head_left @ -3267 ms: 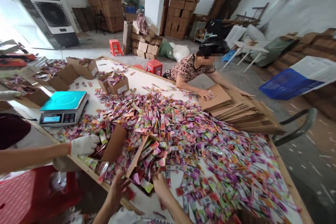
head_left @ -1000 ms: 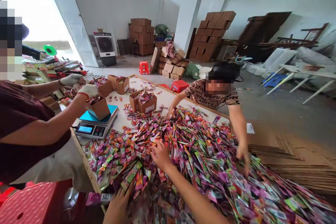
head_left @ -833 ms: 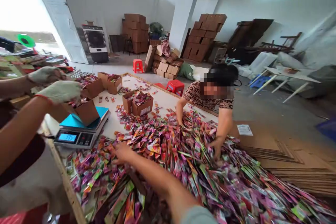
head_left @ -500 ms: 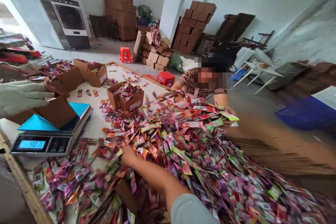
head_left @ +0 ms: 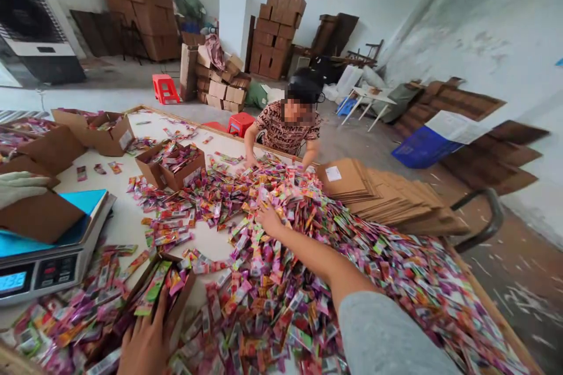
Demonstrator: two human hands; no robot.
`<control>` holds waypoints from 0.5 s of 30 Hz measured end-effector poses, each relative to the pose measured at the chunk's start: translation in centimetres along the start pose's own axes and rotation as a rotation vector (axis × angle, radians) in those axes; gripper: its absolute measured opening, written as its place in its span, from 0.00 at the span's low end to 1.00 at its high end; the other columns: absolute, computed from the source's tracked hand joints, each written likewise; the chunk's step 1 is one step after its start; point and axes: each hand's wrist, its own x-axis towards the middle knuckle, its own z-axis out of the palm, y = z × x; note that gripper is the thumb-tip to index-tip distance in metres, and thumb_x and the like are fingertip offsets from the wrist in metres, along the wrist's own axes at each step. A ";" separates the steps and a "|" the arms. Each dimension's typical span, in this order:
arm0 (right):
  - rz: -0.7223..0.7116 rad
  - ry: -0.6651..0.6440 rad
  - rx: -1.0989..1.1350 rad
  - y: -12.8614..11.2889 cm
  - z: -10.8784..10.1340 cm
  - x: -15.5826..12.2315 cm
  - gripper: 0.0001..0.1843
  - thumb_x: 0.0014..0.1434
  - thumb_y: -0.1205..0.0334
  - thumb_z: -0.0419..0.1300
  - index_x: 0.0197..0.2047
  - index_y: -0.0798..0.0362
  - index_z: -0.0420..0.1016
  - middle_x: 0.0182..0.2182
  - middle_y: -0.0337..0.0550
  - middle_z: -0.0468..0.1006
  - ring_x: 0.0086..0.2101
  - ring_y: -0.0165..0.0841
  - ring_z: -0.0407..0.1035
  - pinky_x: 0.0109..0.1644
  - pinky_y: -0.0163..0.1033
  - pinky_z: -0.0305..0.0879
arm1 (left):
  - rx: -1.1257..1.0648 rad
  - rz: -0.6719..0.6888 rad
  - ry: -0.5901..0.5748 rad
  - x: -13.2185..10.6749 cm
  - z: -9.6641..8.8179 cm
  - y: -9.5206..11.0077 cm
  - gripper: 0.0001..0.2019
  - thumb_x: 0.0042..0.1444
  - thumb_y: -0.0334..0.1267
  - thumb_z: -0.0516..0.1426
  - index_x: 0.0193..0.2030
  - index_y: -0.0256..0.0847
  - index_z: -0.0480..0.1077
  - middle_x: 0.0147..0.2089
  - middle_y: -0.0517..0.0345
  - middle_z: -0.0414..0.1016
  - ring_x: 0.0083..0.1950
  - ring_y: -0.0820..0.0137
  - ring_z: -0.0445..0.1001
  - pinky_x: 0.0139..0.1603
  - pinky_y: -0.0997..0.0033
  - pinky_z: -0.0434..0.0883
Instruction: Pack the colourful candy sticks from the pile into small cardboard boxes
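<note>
My left hand [head_left: 147, 331] is at an open cardboard box [head_left: 182, 304] at the front of the table. Its thumb and fingers close around a green packet [head_left: 153, 288] at the box's mouth, among other small packets. Stretched forward, my right hand [head_left: 269, 220] lies on the big pile of pink, purple and orange packets [head_left: 303, 252]. Its fingers are apart, and I see nothing gripped in them. Across the table a person [head_left: 288, 123] in a patterned shirt has both hands at the pile's far side.
A digital scale [head_left: 57, 272] carries a cardboard box [head_left: 41, 217], with another person's gloved hand [head_left: 21, 187] over it. A filled box [head_left: 171, 164] stands beyond. Flattened cartons [head_left: 387, 196] lie at the right edge near a black handle [head_left: 488, 228]. Red stools [head_left: 165, 89] stand behind.
The view has swung right. My left hand has come into view at the front box. My right hand has moved from near that box to the middle of the pile.
</note>
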 end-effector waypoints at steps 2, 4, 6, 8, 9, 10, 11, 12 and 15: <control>0.044 0.010 -0.036 2.1 -2.3 -1.7 0.19 0.50 0.80 0.61 0.41 0.51 0.82 0.55 0.49 0.77 0.66 0.42 0.53 0.72 0.60 0.33 | -0.040 0.011 0.047 0.7 -0.8 -0.7 0.31 0.63 0.48 0.40 0.67 0.35 0.63 0.45 0.39 0.80 0.48 0.50 0.76 0.50 0.50 0.69; 0.104 0.021 -0.062 4.2 -4.6 -3.8 0.20 0.52 0.81 0.58 0.41 0.51 0.82 0.55 0.48 0.77 0.67 0.43 0.52 0.71 0.60 0.33 | -0.069 0.052 0.090 0.4 -1.3 -1.1 0.33 0.62 0.51 0.42 0.67 0.35 0.64 0.45 0.39 0.79 0.47 0.50 0.76 0.50 0.51 0.70; 0.173 0.031 -0.081 6.0 -6.7 -5.9 0.20 0.54 0.80 0.55 0.41 0.51 0.82 0.57 0.47 0.76 0.67 0.43 0.51 0.71 0.61 0.33 | -0.083 0.095 0.126 -0.5 -1.6 -1.2 0.33 0.62 0.53 0.43 0.67 0.36 0.64 0.47 0.39 0.78 0.48 0.50 0.75 0.52 0.51 0.69; 0.251 0.042 -0.099 7.0 -8.4 -8.0 0.21 0.55 0.80 0.54 0.44 0.51 0.81 0.61 0.48 0.72 0.68 0.46 0.48 0.71 0.63 0.32 | -0.087 0.122 0.152 -1.7 -1.4 -1.3 0.31 0.62 0.52 0.43 0.66 0.38 0.65 0.51 0.40 0.77 0.51 0.50 0.75 0.54 0.50 0.69; 0.303 0.055 -0.107 7.0 -9.0 -9.2 0.22 0.55 0.79 0.53 0.47 0.52 0.80 0.63 0.50 0.69 0.68 0.48 0.47 0.70 0.65 0.31 | -0.091 0.130 0.166 -2.3 -1.0 -1.4 0.31 0.62 0.51 0.44 0.66 0.38 0.65 0.53 0.40 0.76 0.52 0.50 0.74 0.55 0.50 0.69; 0.362 0.082 -0.107 6.5 -9.2 -10.6 0.24 0.55 0.79 0.54 0.51 0.53 0.79 0.65 0.52 0.65 0.69 0.50 0.45 0.70 0.67 0.31 | -0.099 0.139 0.174 -2.8 -0.6 -1.6 0.30 0.62 0.50 0.44 0.66 0.39 0.65 0.55 0.39 0.76 0.53 0.49 0.74 0.55 0.50 0.69; 0.424 0.127 -0.095 5.6 -9.1 -12.2 0.27 0.55 0.77 0.55 0.56 0.53 0.76 0.67 0.53 0.61 0.69 0.52 0.44 0.69 0.68 0.30 | -0.113 0.152 0.174 -3.2 0.1 -1.9 0.29 0.61 0.49 0.45 0.65 0.40 0.66 0.56 0.40 0.75 0.54 0.49 0.74 0.55 0.50 0.69; 0.481 0.190 -0.067 4.1 -8.5 -14.1 0.30 0.55 0.75 0.56 0.60 0.52 0.72 0.69 0.54 0.58 0.69 0.53 0.43 0.69 0.69 0.31 | -0.128 0.167 0.169 -3.5 0.8 -2.3 0.28 0.61 0.49 0.47 0.65 0.42 0.66 0.56 0.41 0.75 0.55 0.50 0.74 0.55 0.51 0.70; 0.648 0.431 0.163 -3.1 -3.2 -21.3 0.31 0.59 0.64 0.55 0.67 0.49 0.62 0.68 0.53 0.59 0.67 0.49 0.50 0.70 0.62 0.43 | -0.170 0.219 0.161 -4.3 3.3 -3.4 0.25 0.59 0.47 0.50 0.62 0.51 0.70 0.54 0.46 0.77 0.54 0.51 0.75 0.54 0.52 0.71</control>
